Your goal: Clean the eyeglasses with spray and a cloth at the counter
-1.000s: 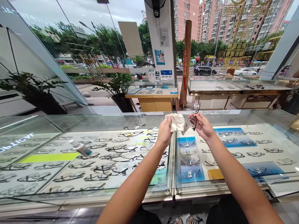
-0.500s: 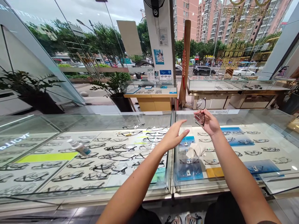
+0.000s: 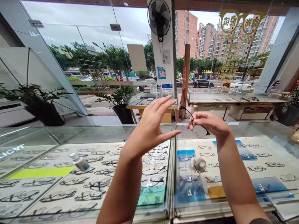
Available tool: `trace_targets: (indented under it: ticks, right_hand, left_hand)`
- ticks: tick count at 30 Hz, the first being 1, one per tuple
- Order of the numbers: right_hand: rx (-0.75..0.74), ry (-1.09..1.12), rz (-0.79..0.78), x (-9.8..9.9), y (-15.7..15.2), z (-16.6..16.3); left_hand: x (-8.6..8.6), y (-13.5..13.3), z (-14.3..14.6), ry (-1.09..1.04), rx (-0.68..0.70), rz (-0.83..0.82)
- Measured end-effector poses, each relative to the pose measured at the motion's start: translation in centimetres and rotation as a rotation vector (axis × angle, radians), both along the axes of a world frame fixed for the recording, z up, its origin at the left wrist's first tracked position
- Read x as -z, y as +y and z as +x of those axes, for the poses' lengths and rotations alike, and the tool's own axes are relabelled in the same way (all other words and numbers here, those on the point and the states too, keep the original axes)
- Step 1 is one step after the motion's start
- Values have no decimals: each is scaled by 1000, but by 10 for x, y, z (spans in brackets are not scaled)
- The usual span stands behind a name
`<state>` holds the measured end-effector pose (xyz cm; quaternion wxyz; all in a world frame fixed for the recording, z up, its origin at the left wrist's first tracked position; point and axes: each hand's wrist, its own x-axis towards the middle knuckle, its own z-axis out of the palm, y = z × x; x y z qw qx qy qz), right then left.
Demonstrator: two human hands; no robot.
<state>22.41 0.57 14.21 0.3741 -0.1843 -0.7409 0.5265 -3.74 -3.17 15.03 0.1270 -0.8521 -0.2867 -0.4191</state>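
A pair of dark-rimmed eyeglasses (image 3: 200, 131) is pinched in the fingers of my right hand (image 3: 210, 123), held above the glass counter. One lens hangs below the fingers, and a thin dark part reaches up to the left. My left hand (image 3: 155, 123) is raised to the left of the eyeglasses, thumb and fingers spread apart, touching nothing. Below my right hand, a crumpled whitish cloth (image 3: 196, 165) lies on the counter top. Farther left stands a small white bottle (image 3: 79, 162) with a blue label, on the glass.
The glass display counter (image 3: 173, 174) runs across in front of me, with rows of eyeglasses inside. Beyond it are a smaller display case (image 3: 187, 104), potted plants (image 3: 120, 107), a wooden post (image 3: 186, 71) and a wall fan (image 3: 159, 20).
My left hand has risen and opened wider. My right hand has turned, tilting the eyeglasses from upright to slanted. The view has tipped upward.
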Motion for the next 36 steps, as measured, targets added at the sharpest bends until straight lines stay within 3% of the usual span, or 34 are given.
trace_targets:
  ticks: [5, 21, 24, 30, 36]
  right_hand:
    - [-46, -1, 2, -2, -20, -7]
    - [-56, -124, 3, -7, -32, -10]
    - [76, -160, 118, -10, -37, -10]
    - [623, 16, 536, -9, -46, -7]
    - [796, 45, 815, -4, -50, -9]
  left_hand:
    - [2, -18, 2, -39, 26, 137]
    - [0, -10, 0, 26, 9, 144]
    - [-1, -7, -2, 2, 11, 150]
    - [-3, -5, -8, -210, -10, 174]
    - [0, -8, -9, -406, -107, 208]
